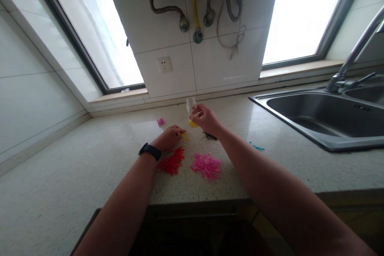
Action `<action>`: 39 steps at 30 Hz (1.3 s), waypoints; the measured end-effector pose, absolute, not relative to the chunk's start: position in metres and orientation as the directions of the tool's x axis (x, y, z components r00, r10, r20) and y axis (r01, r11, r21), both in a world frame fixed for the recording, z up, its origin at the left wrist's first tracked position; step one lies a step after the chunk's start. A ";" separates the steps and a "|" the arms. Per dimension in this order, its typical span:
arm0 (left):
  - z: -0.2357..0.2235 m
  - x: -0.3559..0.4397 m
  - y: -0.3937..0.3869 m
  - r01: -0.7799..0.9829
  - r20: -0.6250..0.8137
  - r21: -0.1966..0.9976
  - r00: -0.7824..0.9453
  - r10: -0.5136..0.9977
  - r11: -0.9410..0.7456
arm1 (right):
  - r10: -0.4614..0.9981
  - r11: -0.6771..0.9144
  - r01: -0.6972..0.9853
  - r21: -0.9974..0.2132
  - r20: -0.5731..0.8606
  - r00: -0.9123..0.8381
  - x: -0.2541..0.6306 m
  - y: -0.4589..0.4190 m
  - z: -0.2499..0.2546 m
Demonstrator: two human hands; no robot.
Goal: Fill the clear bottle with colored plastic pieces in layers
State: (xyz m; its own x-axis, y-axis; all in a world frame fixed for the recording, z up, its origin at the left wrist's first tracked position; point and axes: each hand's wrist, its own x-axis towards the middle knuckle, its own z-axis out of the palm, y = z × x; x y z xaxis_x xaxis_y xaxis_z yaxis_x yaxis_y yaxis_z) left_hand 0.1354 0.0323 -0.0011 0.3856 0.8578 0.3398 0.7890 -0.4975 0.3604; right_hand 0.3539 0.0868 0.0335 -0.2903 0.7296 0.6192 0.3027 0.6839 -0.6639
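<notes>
My right hand [205, 118] grips a clear plastic jar [191, 103] near the back of the counter, fingers around its side. Inside, a layer of yellow pieces [192, 124] lies at the bottom. My left hand [169, 137], with a black band on its wrist, rests on the counter, fingers drawn together. Its fingertips touch a few small, thin yellow pieces [186, 137]; whether any are pinched is too small to tell. Close to me lie a pile of red pieces [172, 161] and a pile of pink pieces [206, 166]. Black strands [209, 135] lie partly behind my right forearm.
A small pink cap-like object [161, 121] sits behind my left hand. Some blue pieces [257, 147] lie right of my right forearm. A steel sink [300, 116] with a faucet [339, 82] is set into the counter [120, 168] at right. The tiled wall has a socket [165, 65].
</notes>
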 end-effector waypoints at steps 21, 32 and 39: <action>0.002 0.139 0.032 0.821 0.353 0.299 0.379 0.855 -0.487 | 0.650 0.756 0.465 -0.461 0.615 -0.446 0.356 0.077 0.037; 0.009 0.120 0.041 0.376 0.500 0.842 -0.271 0.822 -0.388 | 0.599 0.773 0.604 -0.195 0.539 -0.592 0.359 0.076 0.034; 0.017 0.130 0.040 -0.032 0.435 0.875 -0.390 0.812 -0.484 | 0.551 0.822 0.542 -0.175 0.489 -0.677 0.342 0.060 0.032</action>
State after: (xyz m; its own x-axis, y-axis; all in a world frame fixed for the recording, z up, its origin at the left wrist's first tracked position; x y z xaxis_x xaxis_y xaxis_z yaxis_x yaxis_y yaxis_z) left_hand 0.1296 0.0396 0.0166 -0.3902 0.8117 0.4347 -0.0322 -0.4838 0.8746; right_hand 0.3423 0.0604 0.0322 -0.6766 0.5506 0.4889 0.5420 0.8218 -0.1755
